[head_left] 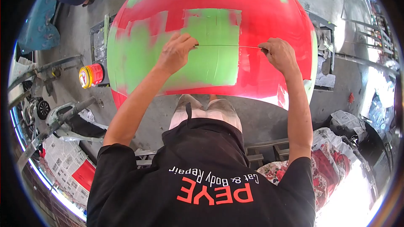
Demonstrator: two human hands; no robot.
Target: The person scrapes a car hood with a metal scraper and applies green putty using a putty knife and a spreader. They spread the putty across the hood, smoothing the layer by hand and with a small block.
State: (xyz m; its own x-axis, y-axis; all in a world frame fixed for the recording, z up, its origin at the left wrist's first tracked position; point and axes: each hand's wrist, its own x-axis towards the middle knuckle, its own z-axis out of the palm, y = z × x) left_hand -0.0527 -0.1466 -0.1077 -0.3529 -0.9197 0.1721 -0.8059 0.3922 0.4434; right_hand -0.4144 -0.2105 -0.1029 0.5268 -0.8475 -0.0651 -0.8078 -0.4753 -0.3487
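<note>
Two hands are pinching a thin taut line (229, 46) across the big curved red-and-green painted panel (269, 21): left hand (176, 52) and right hand (281, 54), fingers closed on its ends, near the panel's middle. A yellow-lidded red can (91, 75) is sitting beside the panel's left edge.

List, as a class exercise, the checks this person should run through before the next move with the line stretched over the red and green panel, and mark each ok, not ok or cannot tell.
1. Left hand grips its end of the thin line: ok, fingers pinched shut.
2. Right hand grips the other end: ok.
3. Line taut between the hands: ok, it runs straight.
4. Line lies flat against the panel: cannot tell.
5. Line crosses the green patch: ok.
6. Yellow and red can stands apart from the panel's left edge: ok.
</note>
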